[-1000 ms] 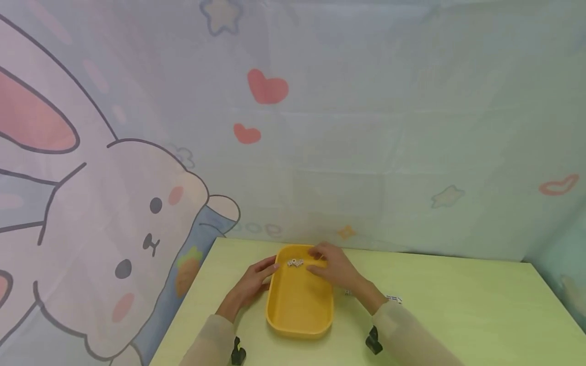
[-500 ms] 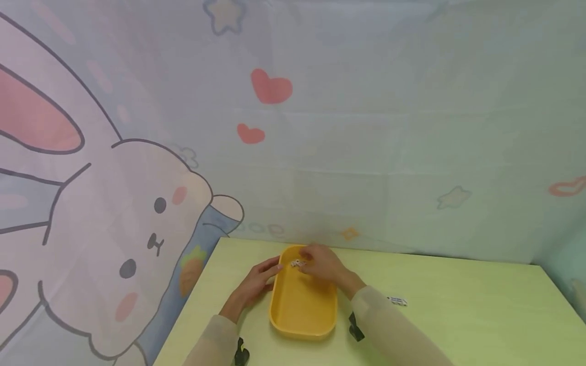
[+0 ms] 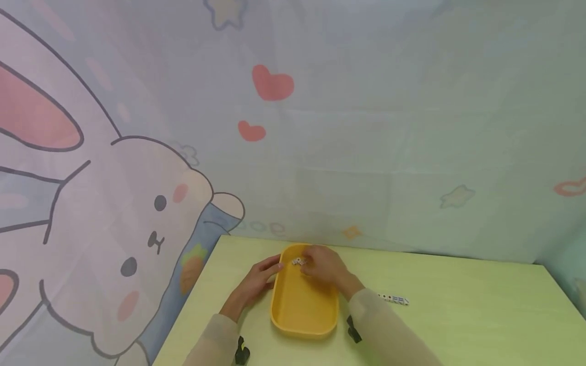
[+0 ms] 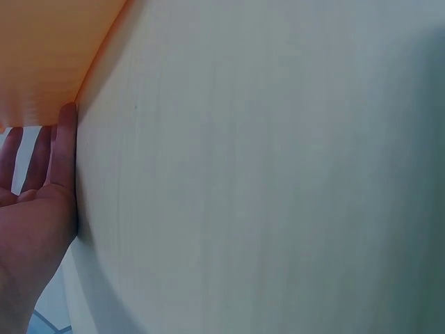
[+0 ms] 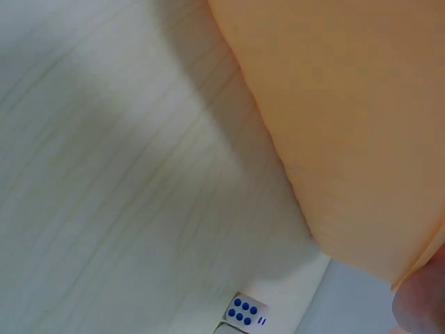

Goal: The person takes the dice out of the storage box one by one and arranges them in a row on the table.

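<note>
A yellow tray [image 3: 304, 333] stands on the table. Against its left wall rests my left hand [image 3: 254, 283]; the left wrist view shows the fingers of that left hand [image 4: 38, 209] straight along the tray's outside. My right hand [image 3: 324, 265] reaches over the right rim into the tray's far end, thumb and fingers bent toward small white dice [image 3: 297, 261]. Those fingertips partly cover the dice, so whether they pinch one cannot be seen. Only a bit of the right hand [image 5: 421, 299] shows in the right wrist view, by the rim.
Right of the tray, a row of white dice [image 3: 394, 299] lies on the table, partly behind the right sleeve. A die with blue dots [image 5: 245, 310] appears near the table edge in the right wrist view. A printed cloth [image 3: 348, 127] hangs behind the table [image 3: 467, 305].
My right hand has moved left, deeper into the tray, and its spread thumb and fingers have drawn together by the dice. The left hand stays at the tray's wall. The head view has shifted slightly.
</note>
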Available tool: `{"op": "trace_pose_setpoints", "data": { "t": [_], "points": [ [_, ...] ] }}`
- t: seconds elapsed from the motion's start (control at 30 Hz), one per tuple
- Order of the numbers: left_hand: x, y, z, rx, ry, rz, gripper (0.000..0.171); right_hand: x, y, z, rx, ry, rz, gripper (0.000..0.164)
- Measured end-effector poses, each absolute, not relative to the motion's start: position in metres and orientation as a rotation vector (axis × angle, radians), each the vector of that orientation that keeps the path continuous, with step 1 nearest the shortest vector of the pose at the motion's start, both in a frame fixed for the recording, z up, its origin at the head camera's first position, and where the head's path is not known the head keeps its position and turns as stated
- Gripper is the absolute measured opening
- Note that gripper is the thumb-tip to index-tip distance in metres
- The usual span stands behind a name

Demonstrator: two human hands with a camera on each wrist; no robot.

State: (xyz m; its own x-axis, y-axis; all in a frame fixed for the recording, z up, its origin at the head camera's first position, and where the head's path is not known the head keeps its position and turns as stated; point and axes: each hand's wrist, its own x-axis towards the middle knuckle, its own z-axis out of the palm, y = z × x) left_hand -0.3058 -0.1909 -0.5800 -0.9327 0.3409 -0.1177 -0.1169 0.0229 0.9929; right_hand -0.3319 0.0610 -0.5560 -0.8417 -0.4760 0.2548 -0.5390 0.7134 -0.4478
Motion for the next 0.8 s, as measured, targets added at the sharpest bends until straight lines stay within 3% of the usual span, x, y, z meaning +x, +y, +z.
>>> {"op": "trace_pose_setpoints", "data": {
  "t": [0.8],
  "points": [
    [-0.3041, -0.1913, -0.5800, 0.228, 2.029, 1.930, 0.058, -0.3264, 0.0597, -0.5559, 0.828, -2.851, 0.699, 0.014]
  ]
}}
